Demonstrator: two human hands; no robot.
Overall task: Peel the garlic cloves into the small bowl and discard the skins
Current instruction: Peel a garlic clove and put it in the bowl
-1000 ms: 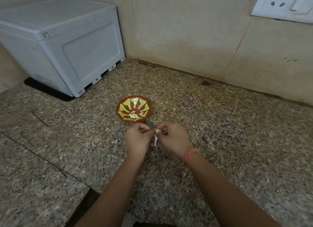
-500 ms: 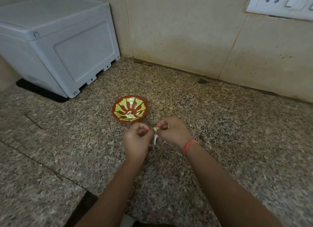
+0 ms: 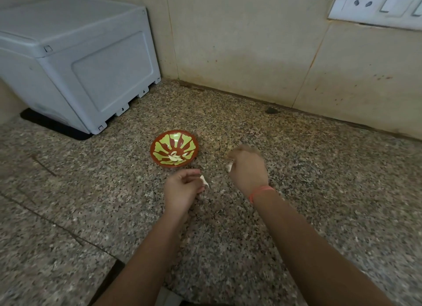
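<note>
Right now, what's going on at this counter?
A person is peeling garlic over a granite counter. The left hand pinches a small white piece, clove or skin, hard to tell. The right hand, blurred, holds another white scrap to the right of the small bowl. The bowl already holds a few peeled cloves.

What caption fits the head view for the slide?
Over a granite counter, left hand and right hand each pinch a pale garlic piece beside the small bowl.
</note>
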